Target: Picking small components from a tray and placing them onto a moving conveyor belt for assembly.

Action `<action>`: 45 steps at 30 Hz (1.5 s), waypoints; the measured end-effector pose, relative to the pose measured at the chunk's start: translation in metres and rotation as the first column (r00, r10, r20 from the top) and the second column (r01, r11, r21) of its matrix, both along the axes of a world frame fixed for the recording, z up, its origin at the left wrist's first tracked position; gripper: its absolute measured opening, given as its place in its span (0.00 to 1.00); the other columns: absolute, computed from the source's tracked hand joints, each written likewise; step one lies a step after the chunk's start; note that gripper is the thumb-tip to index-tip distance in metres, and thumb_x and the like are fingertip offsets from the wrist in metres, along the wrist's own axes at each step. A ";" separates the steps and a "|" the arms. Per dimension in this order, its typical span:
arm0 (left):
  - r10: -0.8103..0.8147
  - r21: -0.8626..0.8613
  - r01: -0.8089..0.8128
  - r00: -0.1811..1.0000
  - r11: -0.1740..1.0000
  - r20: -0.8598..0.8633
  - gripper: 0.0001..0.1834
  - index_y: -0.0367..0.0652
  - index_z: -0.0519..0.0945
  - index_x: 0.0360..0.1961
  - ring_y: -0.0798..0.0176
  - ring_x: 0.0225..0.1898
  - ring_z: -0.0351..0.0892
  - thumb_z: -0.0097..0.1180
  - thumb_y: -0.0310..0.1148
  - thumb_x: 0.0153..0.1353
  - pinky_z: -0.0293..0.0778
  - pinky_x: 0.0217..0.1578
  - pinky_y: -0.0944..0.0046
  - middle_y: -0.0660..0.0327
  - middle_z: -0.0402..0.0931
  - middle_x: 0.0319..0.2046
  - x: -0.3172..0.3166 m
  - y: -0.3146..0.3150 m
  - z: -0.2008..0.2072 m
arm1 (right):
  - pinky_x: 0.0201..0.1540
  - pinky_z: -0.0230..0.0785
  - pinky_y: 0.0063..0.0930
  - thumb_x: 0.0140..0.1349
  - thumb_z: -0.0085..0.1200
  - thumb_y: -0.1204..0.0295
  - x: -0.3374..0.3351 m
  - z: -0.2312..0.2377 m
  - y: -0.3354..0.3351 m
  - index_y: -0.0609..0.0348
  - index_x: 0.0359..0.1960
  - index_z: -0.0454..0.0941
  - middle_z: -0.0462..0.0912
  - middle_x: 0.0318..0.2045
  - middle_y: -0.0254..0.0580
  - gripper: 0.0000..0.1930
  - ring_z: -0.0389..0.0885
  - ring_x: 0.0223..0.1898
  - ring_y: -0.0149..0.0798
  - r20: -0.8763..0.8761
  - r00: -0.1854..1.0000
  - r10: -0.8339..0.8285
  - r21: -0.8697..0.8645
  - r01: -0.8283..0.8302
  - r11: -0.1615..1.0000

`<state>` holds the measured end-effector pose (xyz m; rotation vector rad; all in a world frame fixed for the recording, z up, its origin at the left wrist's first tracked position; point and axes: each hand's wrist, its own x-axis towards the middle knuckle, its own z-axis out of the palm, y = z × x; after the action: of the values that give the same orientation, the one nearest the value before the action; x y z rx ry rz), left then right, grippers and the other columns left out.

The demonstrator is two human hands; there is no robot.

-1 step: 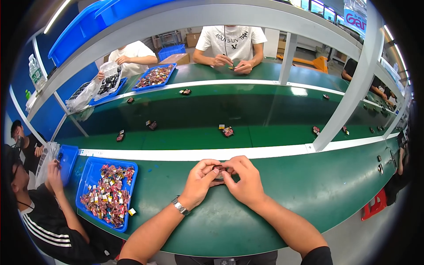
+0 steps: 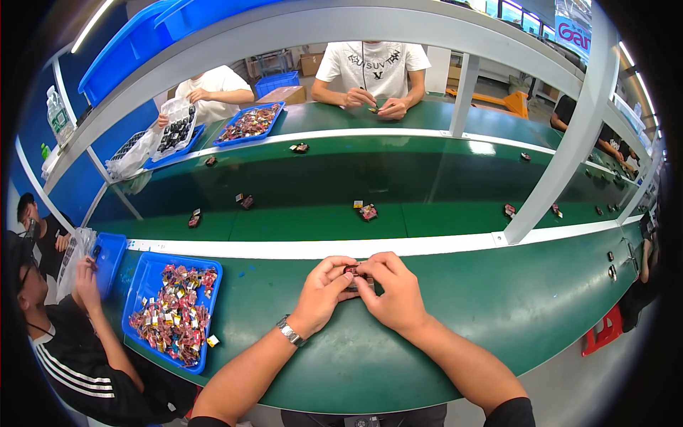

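Observation:
Over the green tabletop [image 2: 313, 377], my left hand [image 2: 326, 295] and my right hand [image 2: 393, 293] meet close to the white rail. Between their fingertips they hold a small dark part [image 2: 351, 270] with a reddish area on it; fingers cover most of it, so its exact kind cannot be made out. My left hand has its thumb and fingers closed on the part's left side. The right thumb and curled index finger press on it from the right. A metal-band watch circles my left wrist.
At left, a blue tray [image 2: 217, 306] holds many small reddish parts with yellow and white bits. Beside it sits a co-worker [image 2: 85, 341]. Beyond the white rail [image 2: 320, 249], several small assemblies lie on the green belt [image 2: 306, 224]. A grey post [image 2: 551, 171] rises at right; co-workers sit across.

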<state>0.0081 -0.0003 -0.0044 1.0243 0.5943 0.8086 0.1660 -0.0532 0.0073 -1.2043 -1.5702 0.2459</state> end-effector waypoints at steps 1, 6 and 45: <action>0.002 -0.001 -0.002 1.000 1.000 0.002 0.12 0.39 0.70 0.54 0.64 0.51 0.78 0.46 0.26 0.71 0.78 0.52 0.57 0.57 0.78 0.50 -0.001 0.000 0.000 | 0.34 0.77 0.27 0.52 0.64 0.81 -0.002 -0.001 -0.001 0.61 0.38 0.81 0.78 0.36 0.40 0.11 0.82 0.31 0.37 0.093 0.995 -0.033 0.045 0.028 0.999; -0.051 -0.053 0.053 0.998 0.997 0.039 0.13 0.38 0.68 0.56 0.66 0.52 0.77 0.42 0.25 0.72 0.76 0.53 0.61 0.58 0.76 0.52 0.000 0.000 -0.002 | 0.35 0.78 0.30 0.49 0.65 0.80 -0.002 -0.002 0.001 0.60 0.37 0.81 0.78 0.37 0.40 0.12 0.81 0.35 0.40 0.335 0.932 -0.139 0.167 0.086 0.982; 0.020 0.073 -0.020 1.000 0.997 -0.002 0.11 0.37 0.69 0.52 0.66 0.49 0.79 0.45 0.21 0.70 0.80 0.49 0.61 0.57 0.77 0.48 0.003 0.000 -0.010 | 0.39 0.77 0.30 0.55 0.60 0.80 0.006 -0.003 0.001 0.61 0.38 0.82 0.81 0.39 0.41 0.08 0.83 0.38 0.40 0.026 0.999 0.033 0.011 -0.033 0.999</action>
<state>0.0106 -0.0004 -0.0141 1.0877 0.5820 0.8514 0.1720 -0.0517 0.0039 -1.1777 -1.6126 0.2434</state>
